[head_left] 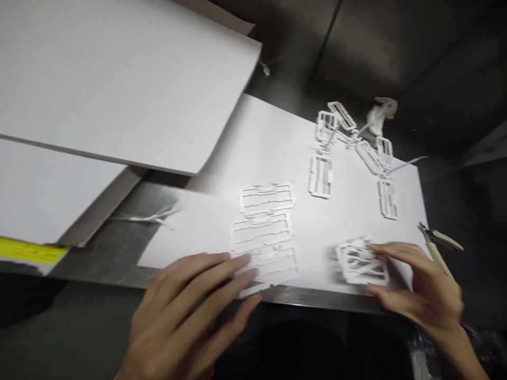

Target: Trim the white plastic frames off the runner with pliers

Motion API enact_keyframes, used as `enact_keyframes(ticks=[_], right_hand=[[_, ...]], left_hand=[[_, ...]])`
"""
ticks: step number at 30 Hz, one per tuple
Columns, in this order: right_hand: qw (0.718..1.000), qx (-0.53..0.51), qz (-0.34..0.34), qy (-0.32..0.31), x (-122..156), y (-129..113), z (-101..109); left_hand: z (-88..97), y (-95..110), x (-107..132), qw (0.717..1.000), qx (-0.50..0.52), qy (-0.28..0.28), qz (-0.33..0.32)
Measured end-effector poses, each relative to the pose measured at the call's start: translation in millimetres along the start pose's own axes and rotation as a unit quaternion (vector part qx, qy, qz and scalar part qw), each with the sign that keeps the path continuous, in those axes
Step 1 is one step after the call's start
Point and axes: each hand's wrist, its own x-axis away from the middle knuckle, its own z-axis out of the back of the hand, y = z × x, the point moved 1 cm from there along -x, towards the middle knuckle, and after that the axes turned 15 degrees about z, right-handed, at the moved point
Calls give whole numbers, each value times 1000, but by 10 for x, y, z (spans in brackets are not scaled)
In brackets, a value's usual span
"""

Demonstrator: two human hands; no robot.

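My left hand [190, 311] is open, its fingers stretched out with the tips at the left end of the nearest of several flat white plastic frames [263, 229]. Those frames lie in a column on a white sheet [273, 142]; whether the fingers press on the lowest one I cannot tell. My right hand [420, 285] pinches a small stack of white plastic frames [364, 264] between thumb and fingers, near the front edge of the sheet. The stack is slightly blurred, and its right end is partly hidden by the fingers.
Linked white frames on sprues [322, 177] spread across the back right of the sheet. Cream-handled nippers [446, 240] lie right of my right hand. Large white boards [130, 79] cover the back left, with a yellow strip [31, 250] below. White scraps [152, 216] rest on the metal table.
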Motion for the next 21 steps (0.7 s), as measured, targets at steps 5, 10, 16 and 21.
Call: enact_keyframes(ticks=[5, 10, 16, 21], right_hand=[[998, -51, 28, -9, -75, 2, -85], [997, -23, 58, 41, 173, 37, 84], [999, 14, 0, 48, 432, 141, 146], [998, -4, 5, 63, 425, 120, 164]], left_hand=[[-55, 237, 9, 1000, -15, 18, -10], [-228, 722, -77, 999, 27, 3, 18], [-524, 1050, -296, 995, 35, -45, 87], [-703, 1076, -534, 988, -22, -116, 103]])
